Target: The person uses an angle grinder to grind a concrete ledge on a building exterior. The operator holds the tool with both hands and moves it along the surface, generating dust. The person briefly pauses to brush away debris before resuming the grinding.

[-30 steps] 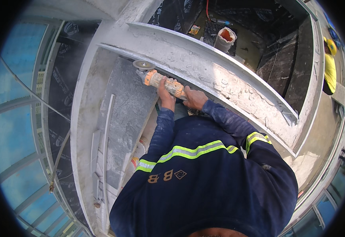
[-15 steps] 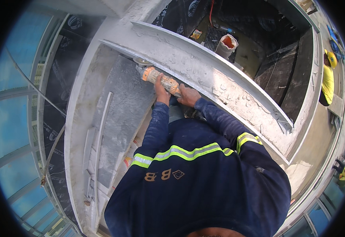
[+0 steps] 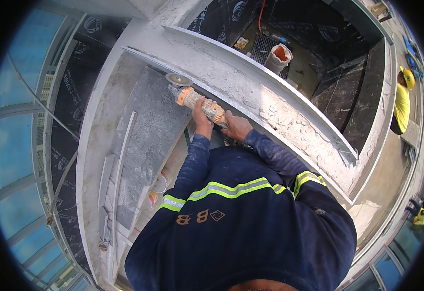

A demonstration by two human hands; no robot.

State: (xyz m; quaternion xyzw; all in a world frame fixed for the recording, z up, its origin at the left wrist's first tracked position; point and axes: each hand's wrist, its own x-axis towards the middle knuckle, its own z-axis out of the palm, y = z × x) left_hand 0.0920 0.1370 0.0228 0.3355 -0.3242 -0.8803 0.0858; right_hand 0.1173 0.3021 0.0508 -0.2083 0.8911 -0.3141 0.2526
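A dusty orange angle grinder (image 3: pixel 189 98) is held out in front of me by both hands. My left hand (image 3: pixel 202 119) wraps round the middle of its body, and my right hand (image 3: pixel 236 125) is closed round the rear end. The round grinding disc (image 3: pixel 179 79) shows its flat face, right beside the long metal edge strip (image 3: pixel 207 92) of the concrete ledge. Whether disc and strip touch, I cannot tell. Under the grinder's head lies a grey slab (image 3: pixel 146 106), dusty on top.
Beyond the ledge (image 3: pixel 250 92), edged by a second metal angle (image 3: pixel 289 97), is a dark pit with a pipe (image 3: pixel 278 57) standing in it. Loose metal strips (image 3: pixel 124 160) lie on the slab. A person in a yellow helmet (image 3: pixel 408 77) is at the far right.
The grinder has shifted slightly right and toward me, and its disc has turned more face-up. The dust haze around its head has thinned. Both hands keep their grip.
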